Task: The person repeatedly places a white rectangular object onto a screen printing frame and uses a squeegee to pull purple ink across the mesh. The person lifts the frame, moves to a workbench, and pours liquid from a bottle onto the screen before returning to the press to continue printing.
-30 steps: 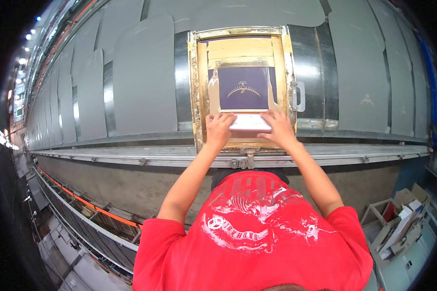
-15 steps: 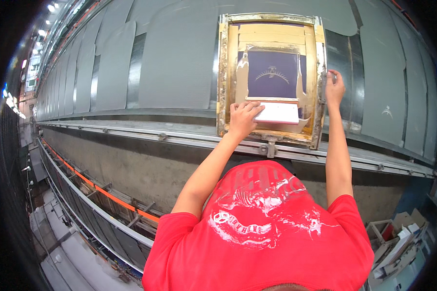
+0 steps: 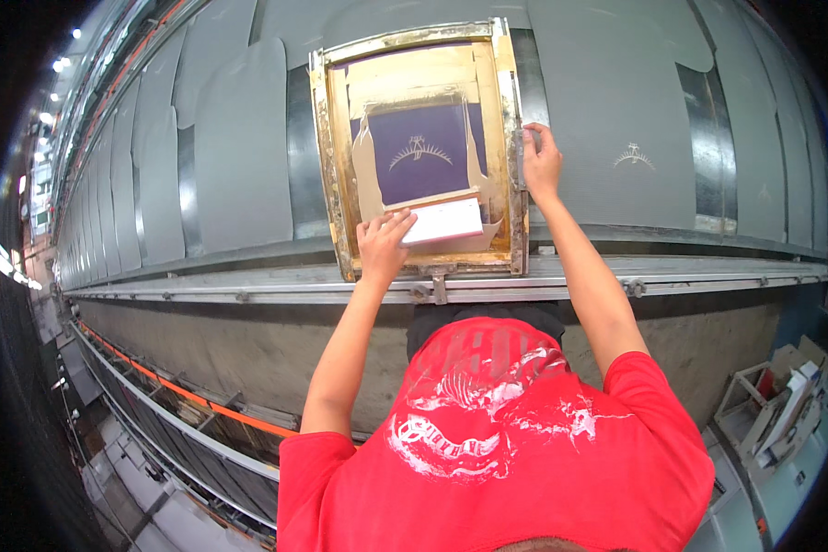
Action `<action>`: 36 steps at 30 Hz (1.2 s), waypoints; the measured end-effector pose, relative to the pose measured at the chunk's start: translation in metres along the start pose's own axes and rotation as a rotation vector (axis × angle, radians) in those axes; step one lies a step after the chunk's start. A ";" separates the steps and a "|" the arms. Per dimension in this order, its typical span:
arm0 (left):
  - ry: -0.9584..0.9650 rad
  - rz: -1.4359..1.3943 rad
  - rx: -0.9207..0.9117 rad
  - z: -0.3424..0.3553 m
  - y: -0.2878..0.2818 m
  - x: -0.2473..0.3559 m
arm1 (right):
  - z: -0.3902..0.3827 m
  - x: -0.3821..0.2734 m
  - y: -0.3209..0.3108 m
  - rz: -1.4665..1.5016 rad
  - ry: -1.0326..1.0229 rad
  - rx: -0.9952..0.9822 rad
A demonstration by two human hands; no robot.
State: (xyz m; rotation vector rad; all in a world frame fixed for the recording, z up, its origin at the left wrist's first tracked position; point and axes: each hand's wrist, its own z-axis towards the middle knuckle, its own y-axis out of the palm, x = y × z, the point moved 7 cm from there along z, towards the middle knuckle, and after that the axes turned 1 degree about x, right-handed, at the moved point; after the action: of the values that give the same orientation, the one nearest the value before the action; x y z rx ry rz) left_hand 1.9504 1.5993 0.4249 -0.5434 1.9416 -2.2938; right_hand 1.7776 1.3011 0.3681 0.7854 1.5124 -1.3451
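My left hand [image 3: 384, 241] is closed over the left end of a squeegee [image 3: 446, 222] with a white, block-shaped handle. The squeegee lies at the near end inside a screen printing frame [image 3: 511, 101]. The frame's mesh [image 3: 420, 138] is dark purple with a pale arched motif, bordered by yellowish tape and smeared ink. My right hand [image 3: 542, 164] grips the frame's right side, its fingers bent at the edge. Under and beside the frame lie grey fabric panels [image 3: 580, 101]. One panel right of the frame bears a pale printed motif [image 3: 635, 158].
A metal rail [image 3: 340, 291] with small stops runs along the table's near edge; a clamp on the frame [image 3: 439, 285] meets it. More panels stretch left and right, with shiny table strips between. An orange-edged rack [image 3: 202, 391] stands at lower left. Boxes and boards [image 3: 773, 405] sit at lower right.
Both hands have carried the frame and squeegee leftward along the rail. A panel with a printed motif now shows to the right of the frame. The frame sits slightly turned.
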 end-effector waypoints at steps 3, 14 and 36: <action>-0.015 -0.005 0.005 -0.020 -0.006 -0.019 | -0.012 -0.007 0.014 -0.055 -0.009 0.002; 0.051 0.001 -0.048 -0.060 -0.009 -0.013 | -0.009 0.007 0.017 -0.264 0.100 -0.068; -0.058 -0.118 -0.053 0.074 0.014 -0.076 | -0.095 -0.086 0.095 -0.545 -0.496 -0.631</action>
State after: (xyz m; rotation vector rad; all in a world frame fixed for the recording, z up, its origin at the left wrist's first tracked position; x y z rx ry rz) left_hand 2.0427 1.5498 0.4048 -0.7400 1.9989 -2.2715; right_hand 1.8737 1.4218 0.4089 -0.3612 1.6449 -1.1939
